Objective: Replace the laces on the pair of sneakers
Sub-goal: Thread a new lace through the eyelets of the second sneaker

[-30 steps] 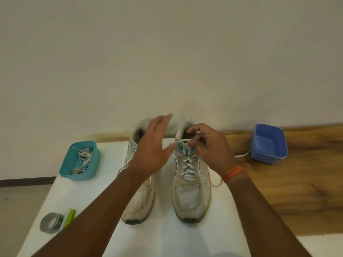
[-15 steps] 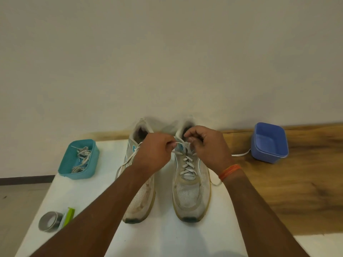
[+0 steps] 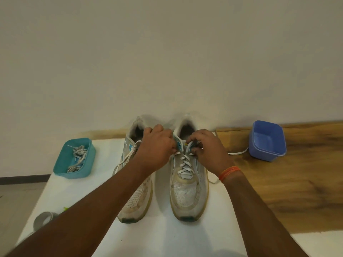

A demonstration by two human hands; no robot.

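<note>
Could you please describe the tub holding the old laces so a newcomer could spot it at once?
On the white table, look left of the sneakers. The teal tub there holds tangled laces; the blue tub is on the wood.

left hand [image 3: 156, 147] curled, right hand [image 3: 207, 149] pinching

My left hand [image 3: 156, 151]: pinching the white lace [image 3: 183, 164] on the right sneaker [image 3: 187, 193].
My right hand [image 3: 207, 151]: pinching the same lace's other side.
</note>
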